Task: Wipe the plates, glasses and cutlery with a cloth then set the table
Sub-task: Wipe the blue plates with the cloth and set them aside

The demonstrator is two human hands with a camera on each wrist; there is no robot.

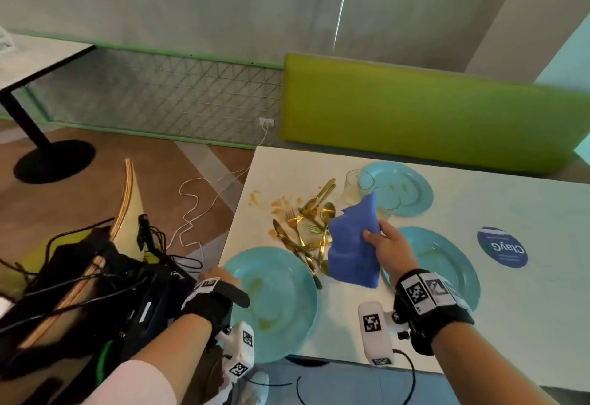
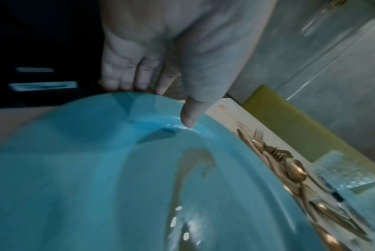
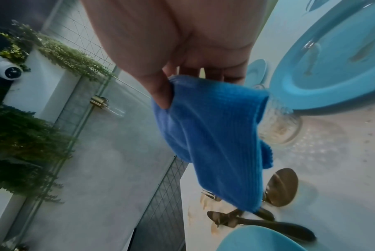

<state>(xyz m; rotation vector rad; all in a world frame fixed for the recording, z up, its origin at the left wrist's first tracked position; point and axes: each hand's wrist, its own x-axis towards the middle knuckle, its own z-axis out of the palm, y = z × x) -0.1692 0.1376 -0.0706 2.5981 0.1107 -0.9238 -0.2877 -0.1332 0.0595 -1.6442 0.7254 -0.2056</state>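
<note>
Three light blue plates with brown smears are on the white table (image 1: 526, 315). My left hand (image 1: 218, 278) grips the rim of the near left plate (image 1: 281, 309), which juts past the table's left edge. Its thumb (image 2: 193, 112) lies on top of the rim (image 2: 96, 169), with the fingers (image 2: 126, 79) underneath. My right hand (image 1: 388, 245) pinches a blue cloth (image 1: 352, 248) that hangs over the gold cutlery pile (image 1: 303, 232). The cloth (image 3: 214, 135) partly hides a glass (image 3: 279, 125) beside the right plate (image 3: 332, 68). Another glass (image 1: 357, 184) stands by the far plate (image 1: 408, 187).
Orange sauce stains (image 1: 277, 203) mark the table near its left edge. A round blue sticker (image 1: 502, 246) sits at the right. A green bench back (image 1: 415, 111) runs behind the table. A chair with a black bag and cables (image 1: 95, 277) stands at my left.
</note>
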